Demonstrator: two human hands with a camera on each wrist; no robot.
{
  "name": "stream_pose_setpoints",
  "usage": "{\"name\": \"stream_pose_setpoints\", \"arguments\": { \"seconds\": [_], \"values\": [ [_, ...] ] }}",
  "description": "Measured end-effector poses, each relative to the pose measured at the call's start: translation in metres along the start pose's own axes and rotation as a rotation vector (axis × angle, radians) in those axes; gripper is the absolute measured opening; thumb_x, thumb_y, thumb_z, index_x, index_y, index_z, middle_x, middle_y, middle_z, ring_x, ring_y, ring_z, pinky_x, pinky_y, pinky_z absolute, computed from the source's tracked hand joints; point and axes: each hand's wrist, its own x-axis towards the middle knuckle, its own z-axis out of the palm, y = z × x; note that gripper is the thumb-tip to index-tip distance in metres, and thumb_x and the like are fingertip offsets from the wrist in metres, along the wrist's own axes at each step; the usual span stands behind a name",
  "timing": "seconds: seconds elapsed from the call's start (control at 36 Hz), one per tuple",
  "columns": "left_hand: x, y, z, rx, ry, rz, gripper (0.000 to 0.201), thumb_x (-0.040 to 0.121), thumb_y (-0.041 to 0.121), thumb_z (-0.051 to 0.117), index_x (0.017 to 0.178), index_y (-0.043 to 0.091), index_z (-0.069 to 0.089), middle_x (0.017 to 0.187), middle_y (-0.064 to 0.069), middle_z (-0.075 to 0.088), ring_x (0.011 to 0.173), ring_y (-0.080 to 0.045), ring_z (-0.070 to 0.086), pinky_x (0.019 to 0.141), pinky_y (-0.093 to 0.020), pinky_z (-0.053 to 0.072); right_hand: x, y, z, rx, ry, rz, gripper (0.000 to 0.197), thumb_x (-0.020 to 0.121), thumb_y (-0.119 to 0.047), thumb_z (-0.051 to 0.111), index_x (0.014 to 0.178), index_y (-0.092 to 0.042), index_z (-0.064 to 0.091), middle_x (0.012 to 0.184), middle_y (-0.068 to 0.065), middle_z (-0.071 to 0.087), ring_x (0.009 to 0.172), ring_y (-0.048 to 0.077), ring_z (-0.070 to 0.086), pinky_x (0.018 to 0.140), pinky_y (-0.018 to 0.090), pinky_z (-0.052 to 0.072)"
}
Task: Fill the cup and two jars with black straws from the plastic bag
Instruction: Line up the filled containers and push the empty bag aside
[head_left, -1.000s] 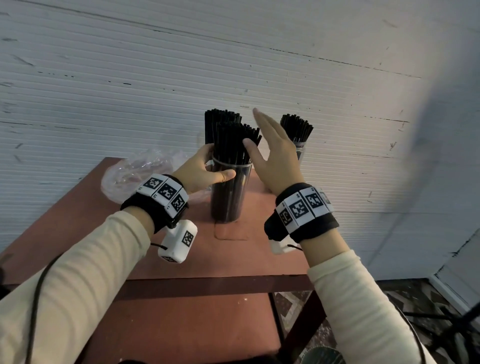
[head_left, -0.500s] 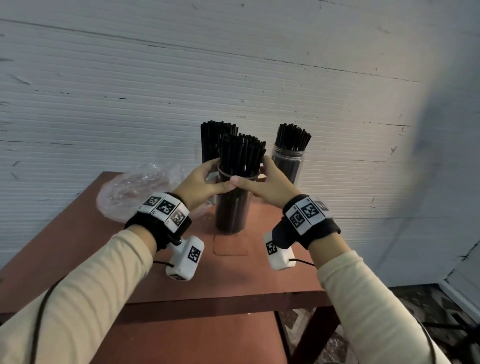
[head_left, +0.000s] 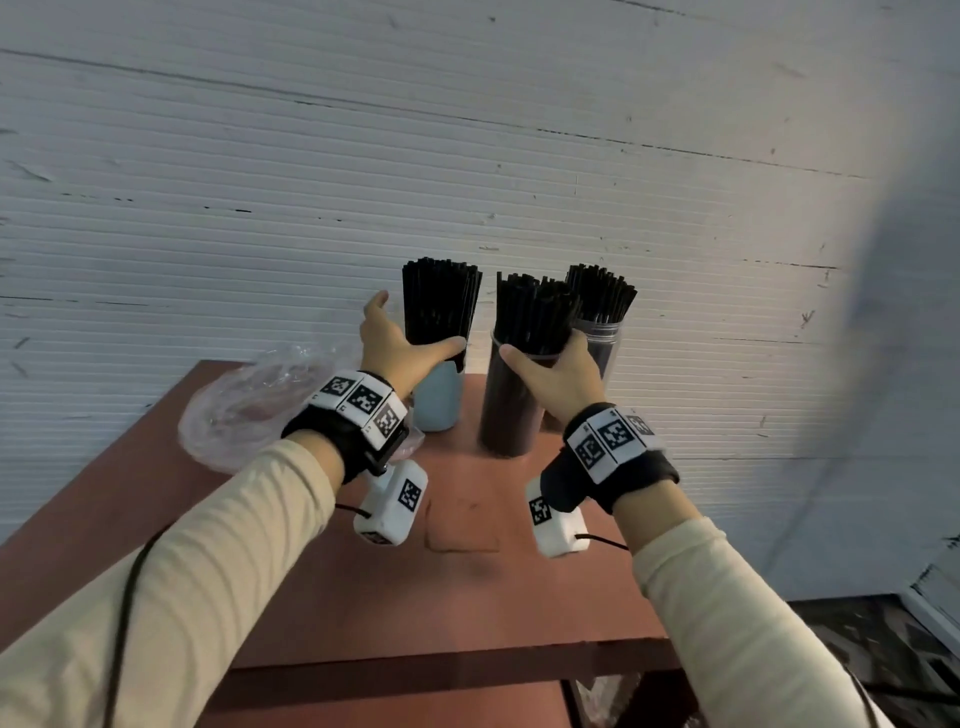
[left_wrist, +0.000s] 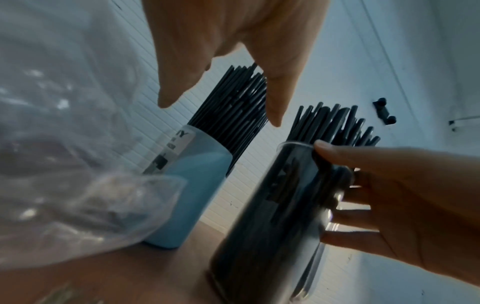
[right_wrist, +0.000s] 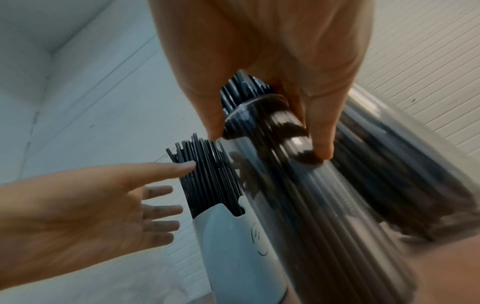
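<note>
Right hand (head_left: 556, 379) grips the near clear jar (head_left: 511, 410) at its rim, thumb on the side facing the person and fingers curled round the far side; the wrist view shows thumb and a finger pinching the jar wall just below the rim. Left hand (head_left: 400, 348) is spread, fingers straight, its thumb touching the black straws (head_left: 440, 306) that stand in the pale blue cup (head_left: 438, 402); the fingers lie beside the bundle without closing on it. All three containers stand upright on the reddish-brown surface (head_left: 467, 582), close to the white ribbed wall (head_left: 467, 156), and each holds a dense bundle of straws rising above its rim. The cup is on the left, the gripped jar just to its right, and the second clear jar (head_left: 605, 345) behind and to the right of the gripped one, near it; contact between the two jars cannot be determined. A crumpled clear plastic bag (head_left: 249, 410) lies on the surface left of the cup, touching the cup's lower side in the left wrist view. Both forearms wear cream sleeves (head_left: 208, 545) and marker-tagged wristbands (head_left: 363, 402).
</note>
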Motion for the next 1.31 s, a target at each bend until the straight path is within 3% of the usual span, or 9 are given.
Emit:
{"name": "stream_pose_setpoints", "arguments": {
  "seconds": [0.11,0.25,0.5,0.64,0.78,0.86,1.03,1.14,1.31],
  "values": [
    [0.011,-0.003,0.009,0.003,-0.054,-0.077,0.111,0.071,0.024,0.087,0.152,0.007,0.014,0.154,-0.014,0.031,0.142,-0.026,0.034,0.116,-0.037,0.03,0.011,-0.007,0.018,-0.001,0.021,0.027,0.077,0.079,-0.042,0.075,0.134,-0.005,0.036,0.132,0.009,0.054,0.122,0.025,0.053,0.094,0.029,0.043],
    [0.013,-0.005,0.014,-0.017,-0.084,-0.096,0.09,0.074,0.014,0.084,0.143,0.004,0.027,0.129,-0.008,0.053,0.115,-0.019,0.053,0.103,-0.033,0.044,0.024,-0.015,0.031,-0.022,0.023,0.059,0.075,0.081,-0.043,0.073,0.132,-0.002,0.036,0.133,0.013,0.051,0.122,0.029,0.052,0.095,0.033,0.044],
    [0.01,0.001,0.003,0.078,-0.055,-0.138,0.085,0.084,0.019,0.075,0.149,0.004,0.024,0.146,-0.012,0.045,0.132,-0.026,0.047,0.091,-0.022,0.035,0.017,-0.017,0.028,-0.036,-0.028,0.087,0.085,0.085,-0.044,0.068,0.142,0.0,0.024,0.138,0.017,0.047,0.125,0.032,0.049,0.1,0.037,0.045],
    [0.004,0.018,-0.028,0.12,-0.02,-0.068,0.076,0.082,0.02,0.073,0.146,0.016,0.034,0.139,-0.009,0.05,0.123,-0.023,0.053,0.098,-0.032,0.046,-0.002,-0.018,0.018,-0.101,-0.01,0.091,0.07,0.088,-0.04,0.063,0.133,0.001,0.029,0.136,0.021,0.044,0.121,0.035,0.049,0.099,0.041,0.044],
    [0.003,0.026,-0.074,0.183,0.055,0.032,0.033,0.08,0.019,0.07,0.11,0.026,0.061,0.105,0.002,0.063,0.091,-0.017,0.062,0.077,-0.028,0.046,-0.028,-0.027,0.025,-0.273,-0.322,0.037,0.044,0.093,-0.044,0.054,0.118,-0.009,0.049,0.109,0.01,0.06,0.092,0.024,0.058,0.074,0.029,0.044],
    [0.0,0.014,-0.096,0.299,0.059,0.005,0.028,0.081,0.022,0.069,0.107,0.027,0.06,0.102,0.0,0.06,0.08,-0.018,0.059,0.073,-0.028,0.045,-0.043,-0.037,0.045,-0.302,-0.517,0.016,0.048,0.094,-0.043,0.052,0.129,-0.011,0.049,0.106,0.008,0.061,0.087,0.026,0.064,0.078,0.037,0.054],
    [-0.014,-0.025,-0.107,0.517,-0.183,-0.195,0.071,0.076,0.04,0.079,0.138,0.028,0.046,0.145,-0.012,0.041,0.117,-0.025,0.055,0.093,-0.03,0.044,-0.066,-0.054,0.076,-0.345,-0.779,-0.051,0.057,0.098,-0.04,0.049,0.15,-0.025,0.031,0.152,0.004,0.036,0.121,0.023,0.052,0.095,0.031,0.047],
    [-0.024,-0.038,-0.118,0.564,-0.208,-0.169,0.074,0.08,0.037,0.077,0.145,0.028,0.041,0.149,-0.011,0.041,0.136,-0.029,0.041,0.115,-0.036,0.032,-0.074,-0.06,0.088,-0.525,-0.865,-0.098,0.054,0.097,-0.038,0.051,0.147,-0.023,0.038,0.152,0.004,0.038,0.133,0.022,0.043,0.108,0.034,0.039],
    [-0.04,-0.04,-0.132,0.567,-0.411,-0.099,0.066,0.088,0.032,0.071,0.147,0.027,0.041,0.15,0.001,0.045,0.135,-0.021,0.046,0.111,-0.034,0.035,-0.08,-0.059,0.093,-0.626,-0.905,-0.101,0.051,0.093,-0.039,0.057,0.141,-0.026,0.045,0.148,0.003,0.042,0.128,0.023,0.048,0.102,0.033,0.04]
  ]
}}
